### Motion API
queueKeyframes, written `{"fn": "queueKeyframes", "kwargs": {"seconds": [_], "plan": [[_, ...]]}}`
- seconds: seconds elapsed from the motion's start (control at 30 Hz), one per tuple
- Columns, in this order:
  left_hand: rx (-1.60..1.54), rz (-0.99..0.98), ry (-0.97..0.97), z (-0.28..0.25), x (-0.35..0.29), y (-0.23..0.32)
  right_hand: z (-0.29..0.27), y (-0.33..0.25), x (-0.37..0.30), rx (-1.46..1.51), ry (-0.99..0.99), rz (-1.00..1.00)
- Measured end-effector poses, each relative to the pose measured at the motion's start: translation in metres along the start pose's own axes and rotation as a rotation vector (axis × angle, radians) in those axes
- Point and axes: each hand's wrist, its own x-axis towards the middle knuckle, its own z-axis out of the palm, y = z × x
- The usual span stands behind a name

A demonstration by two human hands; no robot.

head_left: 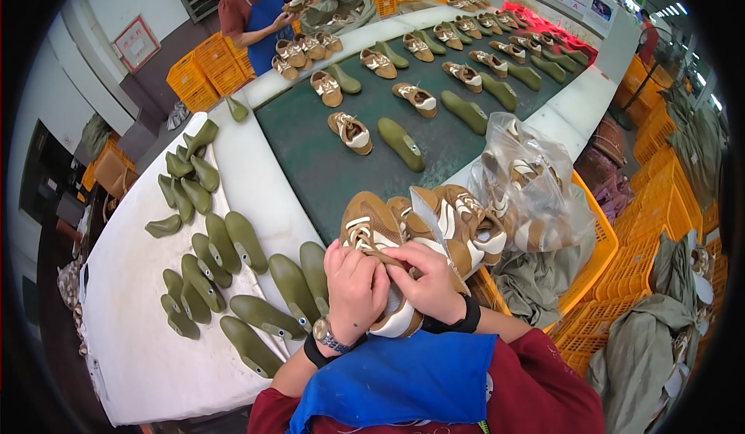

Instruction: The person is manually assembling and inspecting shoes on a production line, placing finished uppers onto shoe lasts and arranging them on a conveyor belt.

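A brown sneaker upper with white laces and stripes (374,223) is between my hands, its toe pointing away and its white heel toward me. My left hand (355,288) grips its collar from the left, fingers curled. From the right, my right hand (427,280) pinches the same collar, the thumb near the lacing. More brown-and-white shoe uppers (464,215) lie bunched just right of it, beside a clear plastic bag of uppers (531,185). Left of my wrist, green shoe lasts (291,282) lie on the white-covered table (140,333).
A dark green conveyor belt (303,162) carries rows of shoes and green lasts. Orange crates (613,279) with grey-green cloth stand at the right. Across the belt, a person in a blue apron (266,22) holds a shoe. More orange crates (206,69) stand behind at left.
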Motion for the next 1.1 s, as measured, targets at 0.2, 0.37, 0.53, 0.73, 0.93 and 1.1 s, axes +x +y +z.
{"fn": "queueKeyframes", "kwargs": {"seconds": [0.2,0.37,0.53,0.73,0.93,1.1], "plan": [[0.085,-0.007,-0.010,0.005,-0.003,-0.004,0.005,0.001,0.000,-0.084,0.080,-0.108],[-0.051,-0.134,0.028,0.002,-0.007,-0.004,0.002,0.004,0.000,-0.117,0.016,-0.138],[0.092,-0.041,-0.028,0.003,-0.010,-0.006,0.005,0.009,-0.004,0.019,0.017,0.037],[0.124,-0.024,0.000,0.008,-0.015,-0.009,0.004,0.004,-0.003,-0.023,0.001,0.037],[0.204,0.028,-0.033,0.008,-0.013,-0.010,0.006,0.011,-0.006,0.050,0.001,0.092],[0.214,0.051,-0.089,0.009,-0.012,-0.009,0.007,0.015,-0.007,0.119,0.036,0.129]]}}
